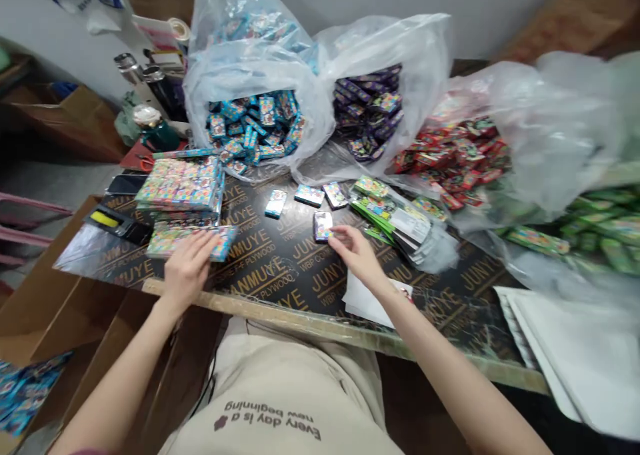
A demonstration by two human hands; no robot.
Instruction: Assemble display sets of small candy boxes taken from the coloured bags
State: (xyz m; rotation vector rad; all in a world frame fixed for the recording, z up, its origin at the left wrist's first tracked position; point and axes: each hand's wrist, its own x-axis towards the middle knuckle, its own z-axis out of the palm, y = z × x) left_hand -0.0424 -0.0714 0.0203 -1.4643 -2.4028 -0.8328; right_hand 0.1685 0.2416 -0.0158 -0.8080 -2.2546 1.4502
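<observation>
My left hand (187,266) lies flat, fingers spread, on a flat colourful pack (193,240) at the left of the dark plywood table (280,268). My right hand (356,252) pinches the edge of a small purple packet (323,226) lying on the table. Three more small packets lie just beyond it: a blue one (276,202), another blue one (309,195) and a purple one (335,194). A stack of wrapped colourful packs (183,183) stands behind my left hand.
Clear plastic bags at the back hold blue packets (255,128), purple packets (367,112), red packets (453,152) and green packets (595,232). A pile of green cards (393,215) lies right of my right hand. White sheets (575,348) lie at the right; a cardboard box (35,322) stands lower left.
</observation>
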